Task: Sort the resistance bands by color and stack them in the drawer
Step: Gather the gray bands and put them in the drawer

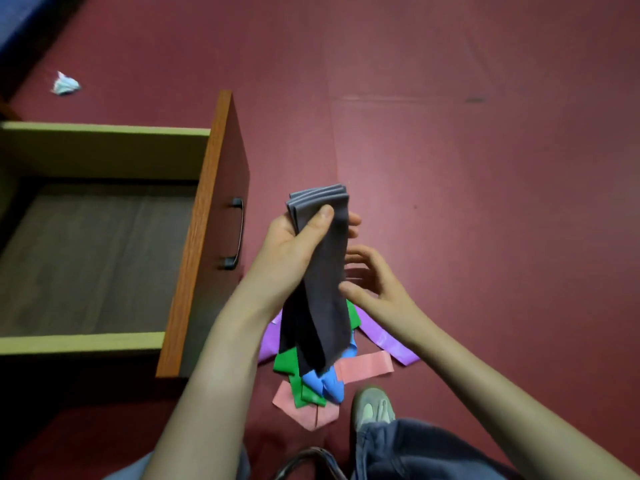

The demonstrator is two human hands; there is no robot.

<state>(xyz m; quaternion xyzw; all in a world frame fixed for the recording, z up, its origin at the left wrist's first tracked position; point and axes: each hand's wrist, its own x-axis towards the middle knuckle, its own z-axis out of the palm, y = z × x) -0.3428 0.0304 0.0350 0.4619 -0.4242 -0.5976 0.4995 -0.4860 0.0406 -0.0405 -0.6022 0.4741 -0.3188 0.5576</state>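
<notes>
The left hand (298, 244) grips a folded stack of grey bands (327, 292) near its upper end, thumb across the front, and the lower ends hang free. The right hand (375, 282) is beside the stack with its fingers loosely spread, holding nothing. Green, purple, pink and blue bands (287, 363) lie heaped on the floor (485, 202) directly below. The open drawer (204, 237) stands to the left.

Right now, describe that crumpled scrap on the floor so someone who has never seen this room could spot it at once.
Start at the open wooden drawer on the left. Past its far wall, on the dark red floor, lies the crumpled scrap. It is pale white and balled up, alone, unlike the flat coloured bands piled by the shoe.
</notes>
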